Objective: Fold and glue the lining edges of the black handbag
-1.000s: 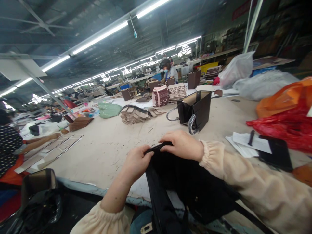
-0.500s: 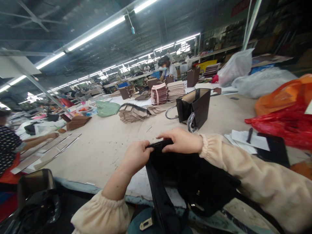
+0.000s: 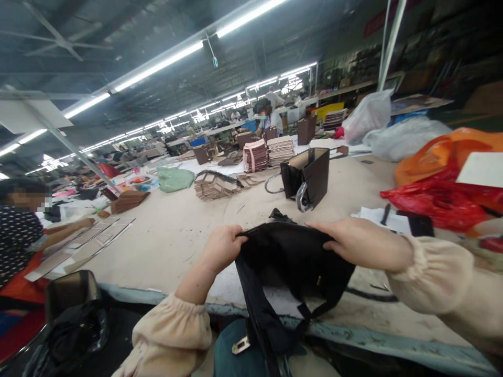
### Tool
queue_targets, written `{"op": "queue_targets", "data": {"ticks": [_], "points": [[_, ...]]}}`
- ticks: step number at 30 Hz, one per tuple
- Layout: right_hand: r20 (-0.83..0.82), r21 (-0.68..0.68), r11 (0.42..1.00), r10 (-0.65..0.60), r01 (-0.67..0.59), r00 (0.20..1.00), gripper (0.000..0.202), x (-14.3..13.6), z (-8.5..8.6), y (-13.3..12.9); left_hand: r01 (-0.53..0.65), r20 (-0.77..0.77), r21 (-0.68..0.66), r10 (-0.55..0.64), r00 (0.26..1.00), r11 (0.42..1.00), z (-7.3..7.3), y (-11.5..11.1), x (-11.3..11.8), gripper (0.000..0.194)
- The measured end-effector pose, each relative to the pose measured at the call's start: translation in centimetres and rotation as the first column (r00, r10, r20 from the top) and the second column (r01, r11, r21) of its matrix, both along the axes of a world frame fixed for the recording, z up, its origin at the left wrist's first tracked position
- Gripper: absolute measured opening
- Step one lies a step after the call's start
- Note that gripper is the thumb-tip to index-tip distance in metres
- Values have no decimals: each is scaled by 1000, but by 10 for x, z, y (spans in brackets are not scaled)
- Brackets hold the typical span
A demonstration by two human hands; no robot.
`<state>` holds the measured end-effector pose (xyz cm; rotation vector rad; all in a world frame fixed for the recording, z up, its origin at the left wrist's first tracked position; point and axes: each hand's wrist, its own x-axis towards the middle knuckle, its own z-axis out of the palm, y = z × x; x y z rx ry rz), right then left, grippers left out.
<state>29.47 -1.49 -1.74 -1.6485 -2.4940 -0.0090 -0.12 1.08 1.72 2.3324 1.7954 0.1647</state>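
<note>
A black handbag point(image 3: 271, 251) hangs between my hands at the table's near edge, its top edge stretched between them and its dark inside facing me. My left hand point(image 3: 222, 248) pinches the left corner of that edge. On the right side, my right hand point(image 3: 357, 243) grips the same edge, thumb toward me and fingers behind. A metal clasp plate point(image 3: 241, 345) shows near the bag's lower left. Beyond the bag, a dark brown handbag point(image 3: 312, 180) with plastic-wrapped handles stands upright on the table.
Stacks of cut panels point(image 3: 216, 186) and a green plastic bag point(image 3: 175, 178) lie farther back. Red point(image 3: 428, 207) and orange plastic bags point(image 3: 440, 152) sit at right. A co-worker point(image 3: 23, 230) handles flat pieces at left. Another bag point(image 3: 73, 293) stands at lower left.
My right hand has moved right along the black bag's top edge, away from my left hand. The edge is now spread wider, while my left hand keeps its pinch.
</note>
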Motion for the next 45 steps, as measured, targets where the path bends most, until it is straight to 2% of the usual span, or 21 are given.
{"op": "queue_targets", "data": {"ticks": [3, 6, 9, 13, 17, 20, 25, 31, 35, 42, 45], "points": [[21, 97, 993, -64, 62, 998, 47, 2, -6, 13, 48, -5, -22, -48, 999, 999, 2, -12, 3, 17], [-58, 297, 953, -38, 53, 998, 48, -14, -11, 18, 15, -25, -25, -15, 1000, 1000, 3, -21, 5, 18], [-203, 482, 876, 82, 27, 976, 48, -39, -27, 11, -34, -39, -25, 33, 999, 999, 2, -25, 5, 18], [-325, 542, 838, 277, -62, 904, 39, -63, -53, 3, -37, -41, -12, 36, 999, 999, 1, -25, 3, 16], [-403, 548, 834, 328, -62, 854, 35, -70, -68, -1, -45, -51, -28, 44, 998, 999, -1, -22, 0, 17], [-471, 496, 863, 363, -99, 804, 36, -78, -79, -9, -55, -44, -35, 53, 998, 998, -2, -20, 2, 18], [-685, 267, 962, 235, -62, 690, 34, -108, -102, -25, -62, -74, -27, 60, 995, 998, -1, -20, 9, 19], [-805, 203, 979, 146, 36, 574, 34, -142, -111, -12, -49, -69, -15, 48, 996, 999, -3, -19, 10, 21], [-823, 124, 990, 66, 65, 564, 27, -155, -116, 0, -44, -41, -34, 43, 998, 998, -3, -20, 9, 23], [-768, 63, 998, 41, 11, 639, 15, -149, -114, 6, -54, -23, -54, 52, 998, 997, -2, -19, 10, 21], [-803, 123, 992, 89, 17, 590, 15, -148, -104, 5, -49, -11, -55, 48, 999, 997, -4, -18, 9, 21]]}}
